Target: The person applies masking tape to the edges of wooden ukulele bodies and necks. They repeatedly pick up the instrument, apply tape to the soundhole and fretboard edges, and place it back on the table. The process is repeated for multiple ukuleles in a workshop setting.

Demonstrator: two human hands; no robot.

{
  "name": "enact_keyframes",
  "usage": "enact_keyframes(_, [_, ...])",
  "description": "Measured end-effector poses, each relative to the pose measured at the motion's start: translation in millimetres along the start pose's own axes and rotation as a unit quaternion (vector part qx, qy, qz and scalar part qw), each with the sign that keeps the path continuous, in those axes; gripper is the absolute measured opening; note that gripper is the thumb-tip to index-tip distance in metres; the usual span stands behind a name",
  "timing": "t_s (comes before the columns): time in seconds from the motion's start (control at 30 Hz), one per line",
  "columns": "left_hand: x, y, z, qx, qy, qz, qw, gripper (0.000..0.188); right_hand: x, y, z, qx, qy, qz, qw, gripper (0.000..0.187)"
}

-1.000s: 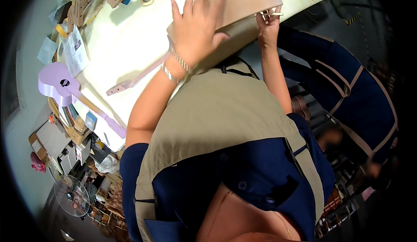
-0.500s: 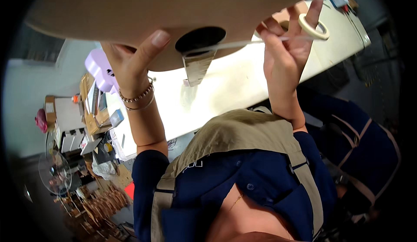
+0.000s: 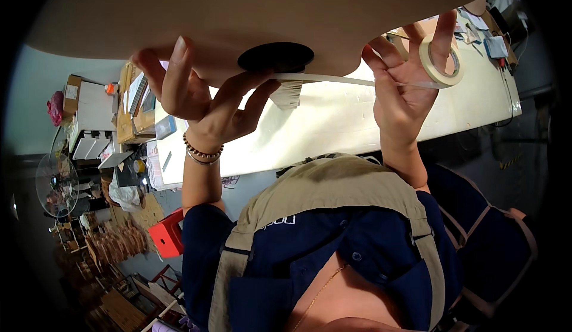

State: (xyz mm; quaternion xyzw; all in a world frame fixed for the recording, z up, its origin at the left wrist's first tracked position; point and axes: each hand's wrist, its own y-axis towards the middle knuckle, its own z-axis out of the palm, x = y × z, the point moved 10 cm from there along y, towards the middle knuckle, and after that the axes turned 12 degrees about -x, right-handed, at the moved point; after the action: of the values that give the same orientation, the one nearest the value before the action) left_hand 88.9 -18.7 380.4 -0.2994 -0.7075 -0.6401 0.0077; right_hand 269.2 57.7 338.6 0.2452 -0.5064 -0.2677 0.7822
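A large tan guitar body [image 3: 179, 16] fills the top of the view, its round black sound hole [image 3: 276, 56] close to the near edge. Just below the hole, a pale striped piece [image 3: 289, 96] sticks out, partly hidden by fingers. My left hand [image 3: 217, 116] pinches a narrow strip of masking tape [image 3: 339, 80] by the hole, its other fingers raised against the body. My right hand [image 3: 402, 102] carries the masking tape roll [image 3: 427, 62] looped over a finger, palm up, fingertips near the body's right edge. The strip stretches taut between both hands.
Beneath is a long white worktable [image 3: 333, 117]. Cardboard boxes [image 3: 128, 123] and papers crowd its left end, and small items lie at its far right. A red box [image 3: 167, 233] stands lower left, near racked wooden parts [image 3: 116, 239]. Another person [image 3: 482, 230] is at the right.
My left hand has left the body's left edge and come to the sound hole, now pinching the tape strip. My right hand and roll have shifted slightly right and down.
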Motion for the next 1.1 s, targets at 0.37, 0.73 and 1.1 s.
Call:
enact_keyframes(0.37, [-6,-13,-5,-0.047,-0.056,-0.01,0.997,0.029,3,-3,-10,-0.046,-0.004,0.004,0.999,0.091])
enact_keyframes(0.73, [-24,-6,9,0.053,-0.105,-0.048,0.992,0.019,43,16,-4,-0.014,-0.152,-0.114,0.982,0.093])
enact_keyframes(1.1, [-30,1,17,0.1,-0.072,-0.061,0.99,0.023,43,22,-14,-0.016,-0.136,-0.16,0.978,0.091])
